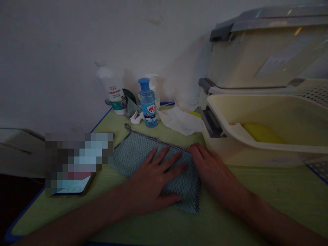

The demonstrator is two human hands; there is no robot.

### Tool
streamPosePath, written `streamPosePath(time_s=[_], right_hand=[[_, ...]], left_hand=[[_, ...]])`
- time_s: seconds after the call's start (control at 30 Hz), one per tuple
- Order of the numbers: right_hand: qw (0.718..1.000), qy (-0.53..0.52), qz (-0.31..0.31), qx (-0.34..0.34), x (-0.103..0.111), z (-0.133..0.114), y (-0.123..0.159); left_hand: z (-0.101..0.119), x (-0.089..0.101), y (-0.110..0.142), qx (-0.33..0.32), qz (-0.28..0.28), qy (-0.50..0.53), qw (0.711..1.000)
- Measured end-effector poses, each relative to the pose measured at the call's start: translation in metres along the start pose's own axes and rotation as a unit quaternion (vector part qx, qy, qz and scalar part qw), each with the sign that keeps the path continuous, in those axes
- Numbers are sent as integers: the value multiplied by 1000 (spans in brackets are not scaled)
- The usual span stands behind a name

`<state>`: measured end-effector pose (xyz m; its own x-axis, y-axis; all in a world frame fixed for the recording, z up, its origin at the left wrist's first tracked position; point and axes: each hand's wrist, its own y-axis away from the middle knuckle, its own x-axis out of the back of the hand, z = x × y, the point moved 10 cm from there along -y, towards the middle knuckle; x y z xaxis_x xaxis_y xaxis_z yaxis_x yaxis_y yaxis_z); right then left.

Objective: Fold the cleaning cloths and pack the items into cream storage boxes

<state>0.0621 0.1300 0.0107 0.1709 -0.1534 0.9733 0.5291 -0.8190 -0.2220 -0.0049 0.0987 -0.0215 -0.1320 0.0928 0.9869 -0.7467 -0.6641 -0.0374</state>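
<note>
A grey-blue dishcloth (135, 150) with a textured weave and a checked border lies on the table, and a hanging loop sticks out at its far left corner. My left hand (159, 177) rests flat on the cloth with its fingers spread. At the cloth's far right corner, my right hand (208, 167) has its fingers curled over the edge and appears to pinch it. The fingertips of that hand are partly hidden. Part of the cloth's near edge is covered by my left hand and forearm.
Beyond the cloth stand a blue-capped bottle (149, 106), a white bottle (112, 90) and white tissue paper (180, 119). A partly blurred phone (79, 184) lies left on the green table (123, 229). A cream basket (222, 150) and lidded storage box (246, 58) take up the right.
</note>
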Motion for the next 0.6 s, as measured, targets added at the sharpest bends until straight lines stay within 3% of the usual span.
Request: streamPosePath(time_s=[0.2, 0.4, 0.6], right_hand=[[1000, -27, 9, -5, 2, 1, 3], [989, -112, 90, -22, 10, 18, 7], [987, -70, 142, 40, 20, 5, 8]], left_hand=[[-7, 0, 0, 20, 10, 12, 1000], [-13, 7, 0, 48, 38, 46, 997], [-27, 22, 2, 95, 90, 49, 990]])
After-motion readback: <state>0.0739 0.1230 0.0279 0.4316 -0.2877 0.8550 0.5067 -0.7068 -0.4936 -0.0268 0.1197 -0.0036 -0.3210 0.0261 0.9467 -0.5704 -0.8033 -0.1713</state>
